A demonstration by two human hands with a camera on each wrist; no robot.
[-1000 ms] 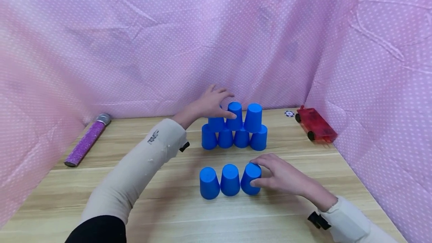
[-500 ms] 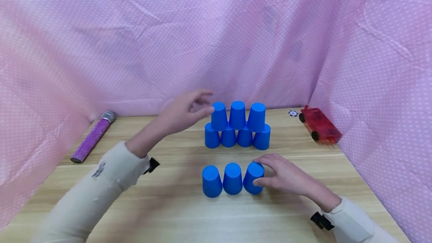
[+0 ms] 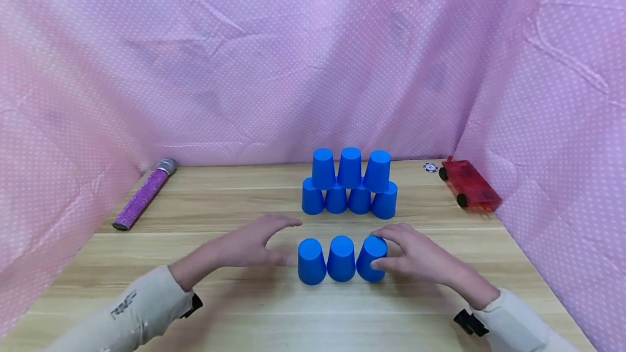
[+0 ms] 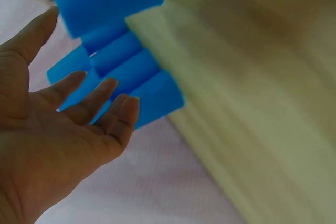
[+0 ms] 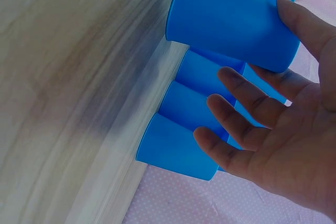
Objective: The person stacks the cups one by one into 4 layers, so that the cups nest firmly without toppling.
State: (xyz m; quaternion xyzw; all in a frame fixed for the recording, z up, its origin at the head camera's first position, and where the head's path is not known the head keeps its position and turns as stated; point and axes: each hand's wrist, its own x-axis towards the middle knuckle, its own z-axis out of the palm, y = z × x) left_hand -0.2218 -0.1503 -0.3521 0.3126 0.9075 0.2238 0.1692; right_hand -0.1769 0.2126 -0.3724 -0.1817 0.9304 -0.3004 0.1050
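Note:
Three blue upside-down cups stand in a row at the front of the table. My right hand (image 3: 423, 254) pinches the right cup (image 3: 365, 266) near its top between thumb and index finger; in the right wrist view, the other fingers (image 5: 236, 114) are spread off it. Left of the left cup (image 3: 311, 265) is my left hand (image 3: 246, 244), thumb and fingers apart, holding nothing. The middle cup (image 3: 341, 261) stands between them. Behind is a two-level cup stack: three cups, the centre one (image 3: 350, 168) among them, rest on a lower row (image 3: 336, 200) of several.
A purple glittery microphone (image 3: 144, 197) lies at the left of the wooden table (image 3: 235, 308). At the back right are a poker chip (image 3: 430, 167) and a red wheeled toy (image 3: 470, 183). Pink dotted cloth (image 3: 274, 58) encloses the back and sides.
My left hand has left the upper level of the stack, drawn back leftward, then come down beside the front row. My right hand stays at the right front cup.

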